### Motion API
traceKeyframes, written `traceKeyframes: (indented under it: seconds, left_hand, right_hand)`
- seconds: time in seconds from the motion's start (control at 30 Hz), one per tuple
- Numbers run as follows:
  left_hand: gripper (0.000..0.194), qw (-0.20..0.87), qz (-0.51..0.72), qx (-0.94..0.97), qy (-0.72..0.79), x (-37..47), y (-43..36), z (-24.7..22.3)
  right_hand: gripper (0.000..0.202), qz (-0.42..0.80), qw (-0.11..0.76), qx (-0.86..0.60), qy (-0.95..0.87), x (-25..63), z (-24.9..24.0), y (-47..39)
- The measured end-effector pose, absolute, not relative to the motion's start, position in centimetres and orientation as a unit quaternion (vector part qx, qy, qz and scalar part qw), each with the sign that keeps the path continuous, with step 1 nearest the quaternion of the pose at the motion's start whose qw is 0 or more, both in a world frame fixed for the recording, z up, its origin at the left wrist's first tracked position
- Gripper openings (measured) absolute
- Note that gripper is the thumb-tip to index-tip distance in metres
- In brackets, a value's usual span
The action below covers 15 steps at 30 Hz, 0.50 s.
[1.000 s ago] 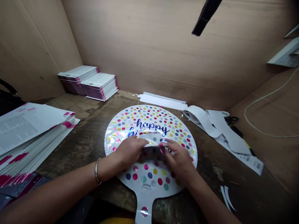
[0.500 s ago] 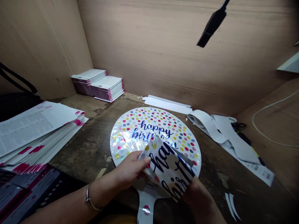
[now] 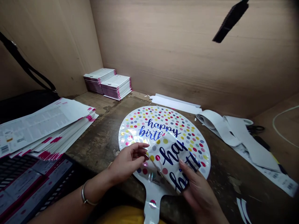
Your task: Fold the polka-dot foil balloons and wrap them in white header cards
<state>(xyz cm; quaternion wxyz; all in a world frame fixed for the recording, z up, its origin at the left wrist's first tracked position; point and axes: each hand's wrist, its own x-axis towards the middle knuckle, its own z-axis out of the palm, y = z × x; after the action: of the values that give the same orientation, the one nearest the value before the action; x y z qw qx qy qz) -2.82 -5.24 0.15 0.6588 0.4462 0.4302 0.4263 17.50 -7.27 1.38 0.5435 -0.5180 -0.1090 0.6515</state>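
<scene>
on the tabletop (image 3: 105, 133), it's the dotted foil (image 3: 154, 130), "happy birth" showing; over it the folded sheet (image 3: 168, 158), big "hap" above "birt", gripped by the right hand (image 3: 198, 183); left hand (image 3: 127, 160) half-open at its edge, contact unclear; tiny "prima" low on the foil!

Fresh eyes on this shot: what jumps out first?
The flat dotted balloon with blue lettering, lying mid-view on the brown table. Next, the folded dotted piece with larger blue script, held over it in the right hand, the left hand by its left edge. Then the pink-edged white stacks at the table's back left.
</scene>
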Motion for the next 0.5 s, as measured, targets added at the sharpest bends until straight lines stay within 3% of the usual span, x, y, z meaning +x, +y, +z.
traceKeyframes:
  seconds: [0.2, 0.37, 0.5]
  left_hand:
    - [0.021, 0.607, 0.439, 0.466, 0.472, -2.1, -5.9, -0.3]
    - [0.035, 0.677, 0.411, 0.349, 0.502, -2.1, -5.3, -0.6]
    - [0.037, 0.647, 0.416, 0.366, 0.523, -2.0, -5.3, -1.2]
  right_hand:
    - [0.075, 0.646, 0.551, -0.517, -0.110, 16.7, 1.6, -7.8]
    - [0.080, 0.597, 0.509, -0.580, -0.218, 17.7, 0.1, -7.8]
    - [0.072, 0.466, 0.481, -0.609, -0.424, 19.9, -3.2, -7.1]
